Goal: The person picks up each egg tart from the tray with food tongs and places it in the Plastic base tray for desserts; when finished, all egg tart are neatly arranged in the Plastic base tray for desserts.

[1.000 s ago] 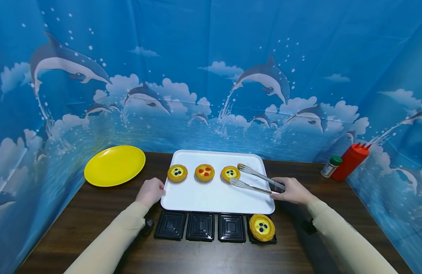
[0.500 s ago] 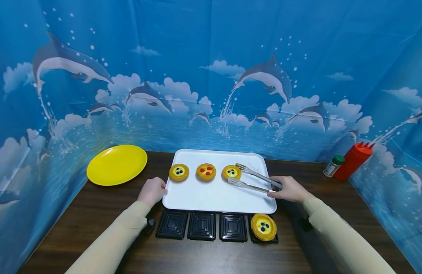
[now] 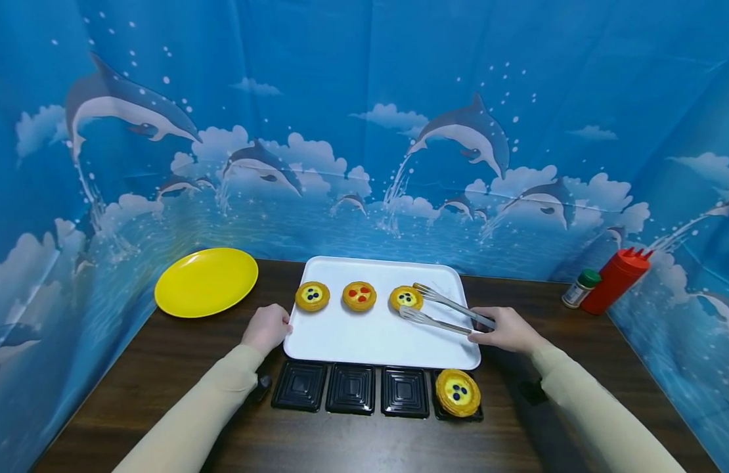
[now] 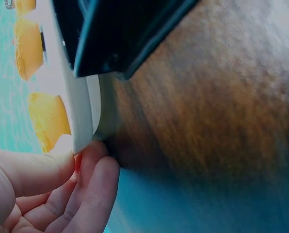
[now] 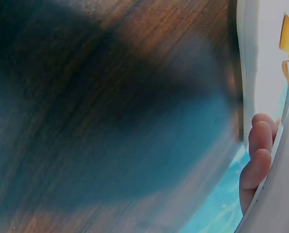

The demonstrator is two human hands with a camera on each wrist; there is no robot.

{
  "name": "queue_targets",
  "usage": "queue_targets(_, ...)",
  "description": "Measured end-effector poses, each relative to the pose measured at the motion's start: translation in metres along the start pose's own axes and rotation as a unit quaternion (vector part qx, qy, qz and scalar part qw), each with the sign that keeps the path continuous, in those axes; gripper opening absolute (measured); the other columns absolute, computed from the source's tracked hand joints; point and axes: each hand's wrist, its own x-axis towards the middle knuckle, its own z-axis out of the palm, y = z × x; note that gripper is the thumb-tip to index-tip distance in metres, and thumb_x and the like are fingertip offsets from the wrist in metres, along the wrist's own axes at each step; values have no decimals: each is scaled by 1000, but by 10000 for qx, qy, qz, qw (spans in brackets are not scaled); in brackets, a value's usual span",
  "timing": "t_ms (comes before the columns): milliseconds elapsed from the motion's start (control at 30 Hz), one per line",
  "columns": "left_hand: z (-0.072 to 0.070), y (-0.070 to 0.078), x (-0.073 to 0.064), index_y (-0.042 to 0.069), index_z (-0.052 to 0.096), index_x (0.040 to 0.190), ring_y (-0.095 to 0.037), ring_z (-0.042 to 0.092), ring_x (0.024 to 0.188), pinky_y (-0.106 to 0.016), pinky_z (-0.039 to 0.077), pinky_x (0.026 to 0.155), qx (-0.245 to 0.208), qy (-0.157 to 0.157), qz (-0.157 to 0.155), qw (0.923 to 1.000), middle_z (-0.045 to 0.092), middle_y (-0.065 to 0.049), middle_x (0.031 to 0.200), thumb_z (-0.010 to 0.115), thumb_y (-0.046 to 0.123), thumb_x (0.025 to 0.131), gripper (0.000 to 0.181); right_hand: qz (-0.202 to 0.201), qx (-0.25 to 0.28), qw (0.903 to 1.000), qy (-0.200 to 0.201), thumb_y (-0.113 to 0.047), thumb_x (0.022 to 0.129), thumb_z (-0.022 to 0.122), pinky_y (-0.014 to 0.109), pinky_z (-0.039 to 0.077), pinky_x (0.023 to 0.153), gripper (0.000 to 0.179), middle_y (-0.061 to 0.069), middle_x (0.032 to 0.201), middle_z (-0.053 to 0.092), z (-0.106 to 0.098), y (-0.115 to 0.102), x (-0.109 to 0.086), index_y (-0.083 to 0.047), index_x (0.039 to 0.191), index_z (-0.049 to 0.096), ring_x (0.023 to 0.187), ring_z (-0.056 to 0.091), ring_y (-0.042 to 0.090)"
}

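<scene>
My right hand [image 3: 503,330] grips metal tongs [image 3: 444,310] whose open tips flank the rightmost tart [image 3: 406,298] on the white tray [image 3: 376,341]. Two more tarts lie on the tray: one with red dots [image 3: 359,295] and one with blue dots [image 3: 312,296]. My left hand [image 3: 266,327] pinches the tray's left edge [image 4: 81,121], thumb on top. Below the tray stand several black square cups [image 3: 349,389]; the rightmost holds a blue-dotted tart [image 3: 457,393]. In the right wrist view only fingers [image 5: 258,167] and the tray rim [image 5: 246,73] show.
A yellow plate [image 3: 206,282] lies at the back left of the dark wooden table [image 3: 140,381]. A red squeeze bottle [image 3: 614,281] and a small green-capped shaker [image 3: 580,288] stand at the back right. Blue dolphin-print cloth walls in the table.
The tongs' tips have closed in slightly around the rightmost tart on the tray. My left hand stays at the tray's edge; the view has shifted a little.
</scene>
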Motion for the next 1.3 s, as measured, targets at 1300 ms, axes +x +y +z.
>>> queue_targets(1300,0,0,0,-5,71,95,-22,54,69,-35,49,67,91,27,60,9999,66,-12,83,66,6,87,14,-179,139,9994,258,-37,76,77,23,50,63,59,0,96,66,-5,-29,-107,-6,124,60,75,56,12)
